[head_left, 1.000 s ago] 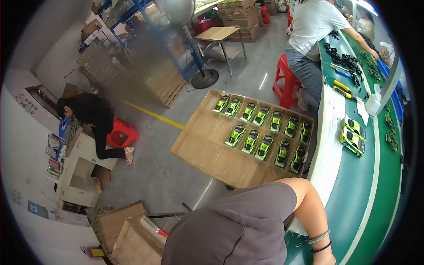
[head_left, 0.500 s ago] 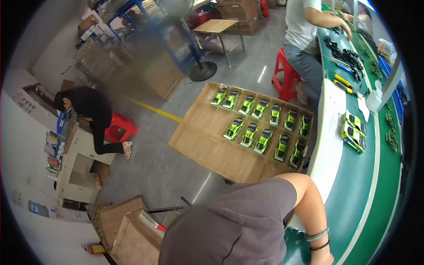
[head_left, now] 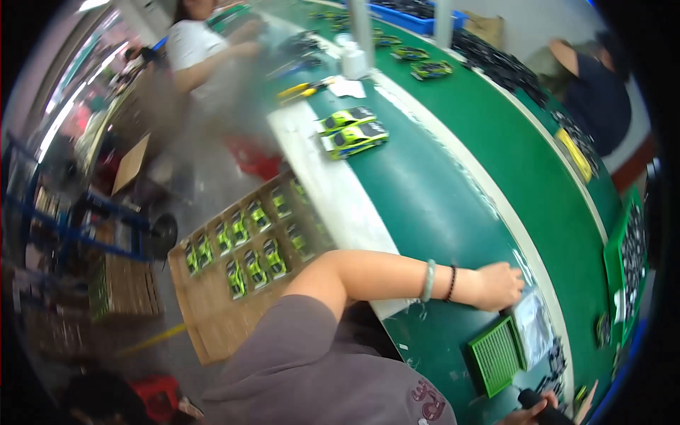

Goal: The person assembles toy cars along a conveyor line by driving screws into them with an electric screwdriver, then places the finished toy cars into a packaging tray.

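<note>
My left hand [head_left: 497, 287], with two bracelets on its wrist, reaches across the green worktable [head_left: 425, 234]. Its fingers are curled down beside a clear plastic bag [head_left: 533, 326]; whatever they hold is hidden under them. Just below that hand lies a green slatted tray [head_left: 496, 356]. At the lower edge my right hand [head_left: 544, 408], partly cut off, is closed round a black tool handle [head_left: 533, 401]. Small black parts [head_left: 556, 365] lie near it. Two yellow-green toy cars [head_left: 354, 136] stand side by side farther up the table.
A shallow carton [head_left: 205, 319] with several toy cars is at my left. Yellow-handled pliers [head_left: 301, 91] and a white bottle [head_left: 353, 62] sit at the far end. A green conveyor [head_left: 524, 156] runs alongside. Co-workers sit at the far left and right.
The view has swung right toward the table. My left hand, cut off at the lower edge before, now shows over the table by the plastic bag. My right hand has come into view.
</note>
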Available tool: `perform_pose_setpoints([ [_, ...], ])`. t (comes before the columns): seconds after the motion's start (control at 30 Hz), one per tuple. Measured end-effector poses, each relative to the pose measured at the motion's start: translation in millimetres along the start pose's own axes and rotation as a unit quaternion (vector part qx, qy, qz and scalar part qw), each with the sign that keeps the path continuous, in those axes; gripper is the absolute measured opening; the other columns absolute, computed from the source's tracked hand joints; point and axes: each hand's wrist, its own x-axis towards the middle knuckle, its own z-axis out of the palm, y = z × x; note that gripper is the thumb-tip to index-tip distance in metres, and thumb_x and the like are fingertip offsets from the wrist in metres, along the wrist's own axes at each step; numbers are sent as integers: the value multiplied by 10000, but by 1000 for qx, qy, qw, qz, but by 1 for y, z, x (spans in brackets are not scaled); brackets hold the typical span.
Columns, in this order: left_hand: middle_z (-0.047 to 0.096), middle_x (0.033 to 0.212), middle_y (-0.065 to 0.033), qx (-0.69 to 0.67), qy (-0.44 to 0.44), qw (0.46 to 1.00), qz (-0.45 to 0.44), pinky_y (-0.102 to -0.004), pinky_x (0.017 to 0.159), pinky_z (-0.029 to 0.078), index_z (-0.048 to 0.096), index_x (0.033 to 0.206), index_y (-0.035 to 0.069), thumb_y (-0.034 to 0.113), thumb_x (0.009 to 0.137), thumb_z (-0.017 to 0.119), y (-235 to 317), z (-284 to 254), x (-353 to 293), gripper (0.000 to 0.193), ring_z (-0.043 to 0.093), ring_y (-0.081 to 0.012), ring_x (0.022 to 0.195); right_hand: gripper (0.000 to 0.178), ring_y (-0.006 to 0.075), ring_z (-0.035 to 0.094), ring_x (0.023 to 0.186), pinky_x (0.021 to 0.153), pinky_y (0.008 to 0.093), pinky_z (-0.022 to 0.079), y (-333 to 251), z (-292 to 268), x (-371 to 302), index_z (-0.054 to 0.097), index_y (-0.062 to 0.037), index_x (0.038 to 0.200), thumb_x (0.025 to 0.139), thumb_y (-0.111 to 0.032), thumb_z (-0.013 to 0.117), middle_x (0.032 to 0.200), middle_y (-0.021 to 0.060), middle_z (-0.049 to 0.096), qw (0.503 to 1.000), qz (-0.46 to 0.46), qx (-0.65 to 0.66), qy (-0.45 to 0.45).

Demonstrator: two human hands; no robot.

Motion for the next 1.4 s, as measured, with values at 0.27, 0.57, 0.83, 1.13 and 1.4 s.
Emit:
perform_pose_setpoints([
  [0.27,527,815,-52,-65,-34,997,4,-338,690,437,560,726,82,225,743,629,-3,-15,-1,159,509,-226,846,287,150,451,780,785,289,372,-7,-7,0,470,-1,883,879,-282,530,825,57,462,994,108,-5,13],
  [0.57,496,812,-62,-63,-15,998,1,-346,692,434,535,736,69,206,739,642,-6,-16,-8,174,500,-233,831,220,164,462,816,811,298,367,-6,-6,1,476,-12,857,874,-228,519,839,58,461,990,141,-7,5],
  [0.83,510,805,-54,-68,-12,998,1,-340,685,427,547,714,71,214,741,644,-5,-12,-5,175,496,-224,838,329,198,506,698,682,329,451,-40,10,12,562,4,806,808,-302,685,789,76,552,997,79,2,17],
  [1.13,512,795,-45,-58,-13,998,-1,-329,681,419,561,709,79,236,758,628,-6,-12,-5,178,493,-208,828,311,216,518,704,713,353,456,-42,11,12,557,10,835,815,-276,678,794,95,561,996,82,12,22],
  [1.4,527,800,-46,-47,-12,999,-2,-331,693,416,577,721,80,258,750,629,-5,-5,-3,188,502,-207,835,325,207,503,704,714,345,441,-32,10,10,527,-6,829,816,-300,665,768,83,534,996,85,25,20],
])
